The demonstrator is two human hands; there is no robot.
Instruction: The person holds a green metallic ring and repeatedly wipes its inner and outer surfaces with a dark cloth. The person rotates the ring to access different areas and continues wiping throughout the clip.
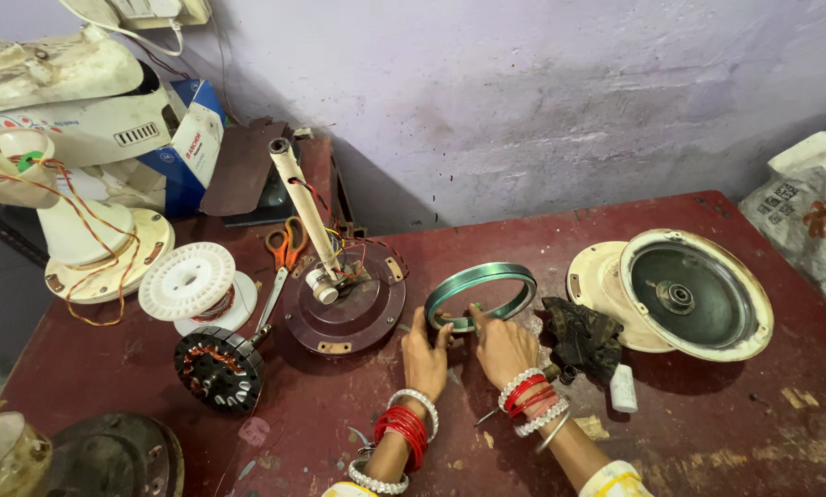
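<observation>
A green metal ring point(483, 287) lies flat near the middle of the dark red table point(708, 423). My left hand point(424, 354) and my right hand point(503, 348) both grip its near rim, fingers on the edge. Both wrists carry red and white bangles. Left of the ring sits a brown round motor housing point(344, 311) with a cream rod point(304, 207) and coloured wires rising from it. A black crumpled rag point(581, 336) lies just right of my right hand.
A cream fan cover point(694, 293) leans on another cover at the right, with a small white cylinder point(623, 387) in front. At the left lie a copper-wound stator point(220, 368), a white spool point(190, 282), orange-handled scissors point(286, 246) and a fan base point(100, 248). A purple wall stands behind.
</observation>
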